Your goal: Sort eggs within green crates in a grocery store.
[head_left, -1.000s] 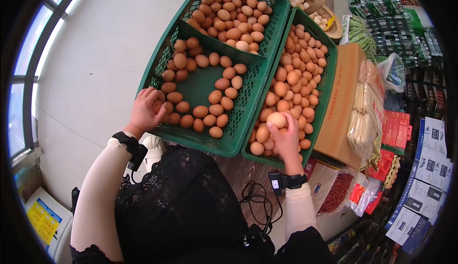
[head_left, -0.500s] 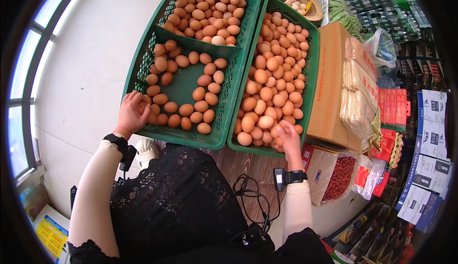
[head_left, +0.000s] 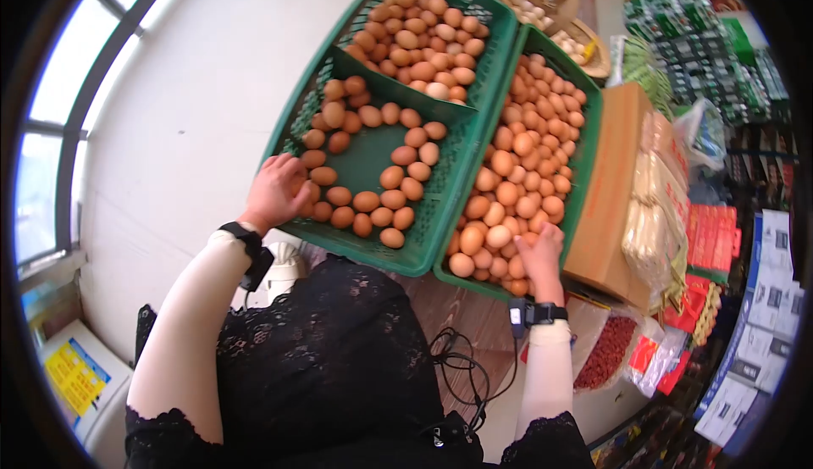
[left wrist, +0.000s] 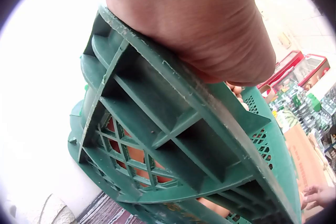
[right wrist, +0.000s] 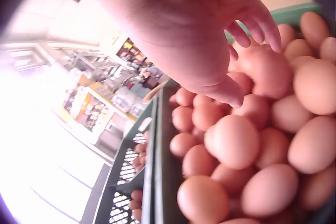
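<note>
My left hand (head_left: 278,191) lies over the near left rim of the left green crate (head_left: 419,255), its fingers bent down beside eggs (head_left: 315,158). In the left wrist view the palm (left wrist: 199,29) covers the rim and hides the fingertips; I cannot tell if they hold an egg. Brown eggs in this crate's near compartment form a rough ring around bare green floor. Above the near right corner of the right crate (head_left: 584,151), my right hand (right wrist: 194,29) has thumb and fingers spread apart. Brown eggs (right wrist: 236,141) lie heaped just below its fingertips.
A green divider (head_left: 406,88) separates the near compartment from a far one full of eggs. A cardboard box (head_left: 605,181) adjoins the right crate. Beyond stands a basket of pale eggs (head_left: 533,16). A black cable (head_left: 457,363) hangs near the right wrist.
A second ago my right hand held a pale brown egg; that egg is out of its fingers, and the hand has shifted toward the crate's near right corner. My left hand stays at the rim.
</note>
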